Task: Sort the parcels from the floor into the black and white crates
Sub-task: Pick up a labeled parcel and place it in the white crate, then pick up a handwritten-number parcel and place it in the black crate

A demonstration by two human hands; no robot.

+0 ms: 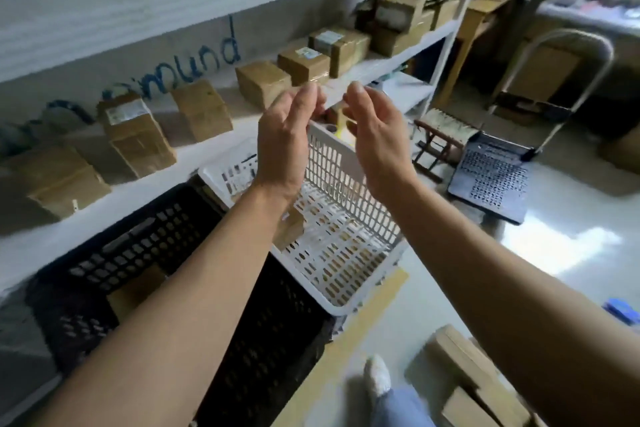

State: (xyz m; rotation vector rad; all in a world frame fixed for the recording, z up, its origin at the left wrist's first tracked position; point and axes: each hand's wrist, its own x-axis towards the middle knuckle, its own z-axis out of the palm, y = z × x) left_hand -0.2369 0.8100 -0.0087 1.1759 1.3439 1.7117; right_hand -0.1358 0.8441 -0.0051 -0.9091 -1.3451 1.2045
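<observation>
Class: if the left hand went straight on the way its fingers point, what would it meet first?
The left hand would likely meet the shelf's front edge, just below a taped box; depth is unclear.

Standing on the pale floor [415, 322]: a black crate [138, 246] just beside a white crate [346, 163], brown parcels [467, 367] stacked nearer, a hand truck [491, 177] and small wooden stool [440, 135] farther off. Lined along the white shelf [156, 180]: brown boxes [138, 139].

- Left hand [287, 135] and right hand [377, 139]: bare, like both forearms [194, 305].
- Pale blue denim trouser leg [401, 406] at 6 o'clock.
- White shoe [377, 374] at the leg's 12 o'clock.
</observation>
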